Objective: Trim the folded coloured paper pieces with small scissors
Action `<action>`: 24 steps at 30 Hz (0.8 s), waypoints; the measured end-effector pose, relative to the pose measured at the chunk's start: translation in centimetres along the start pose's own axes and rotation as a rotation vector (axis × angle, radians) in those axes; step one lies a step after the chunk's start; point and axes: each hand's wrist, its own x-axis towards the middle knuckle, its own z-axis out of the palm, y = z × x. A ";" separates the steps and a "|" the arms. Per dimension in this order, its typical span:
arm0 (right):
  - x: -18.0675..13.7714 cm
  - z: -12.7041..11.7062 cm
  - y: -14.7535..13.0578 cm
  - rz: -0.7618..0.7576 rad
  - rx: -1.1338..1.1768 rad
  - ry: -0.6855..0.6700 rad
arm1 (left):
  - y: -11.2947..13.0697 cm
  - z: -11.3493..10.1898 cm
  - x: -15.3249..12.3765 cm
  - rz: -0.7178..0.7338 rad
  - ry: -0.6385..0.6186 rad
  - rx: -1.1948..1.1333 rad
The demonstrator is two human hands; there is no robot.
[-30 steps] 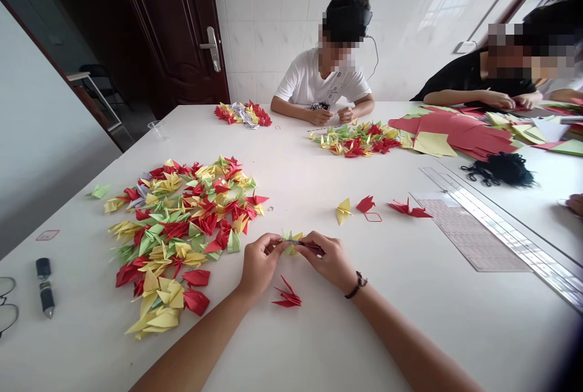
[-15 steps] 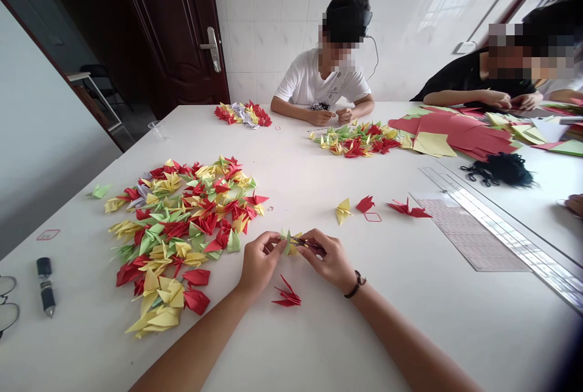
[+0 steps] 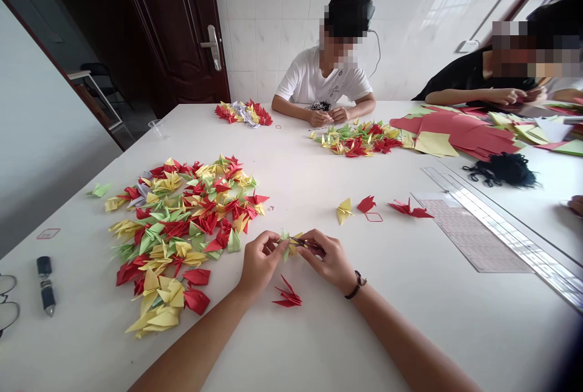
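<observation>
Just in front of me, my left hand (image 3: 262, 261) pinches a light green folded paper crane (image 3: 285, 246) between thumb and fingers. My right hand (image 3: 325, 258) is closed around a slim pointed metal tool (image 3: 298, 241), whose tip meets the green crane; its exact kind is hard to make out. A yellow folded piece (image 3: 296, 251) shows just beside the tip, partly covered by the fingers. Below the hands lies a red paper crane (image 3: 288, 295). Beyond them are a yellow crane (image 3: 344, 211), a red folded piece (image 3: 366, 204) and another red crane (image 3: 410, 209).
A large pile of paper cranes (image 3: 182, 222) spreads to my left, near a black pen (image 3: 47, 295) and glasses (image 3: 8, 310). On the right lie a long clear ruler (image 3: 505, 234) and black thread (image 3: 503, 170). Two people (image 3: 325, 79) (image 3: 473, 79) work across the table.
The green crane has tilted slightly between my fingers, with the tool's tip still against it. My hands stay almost in place. The view has shifted slightly.
</observation>
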 end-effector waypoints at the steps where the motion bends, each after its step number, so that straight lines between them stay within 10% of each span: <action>1: 0.0 0.0 0.0 0.001 -0.002 0.001 | 0.0 0.0 0.0 0.000 0.002 -0.002; 24: 0.1 -0.1 0.0 0.031 0.003 -0.058 | 0.0 0.0 0.0 0.034 0.013 -0.026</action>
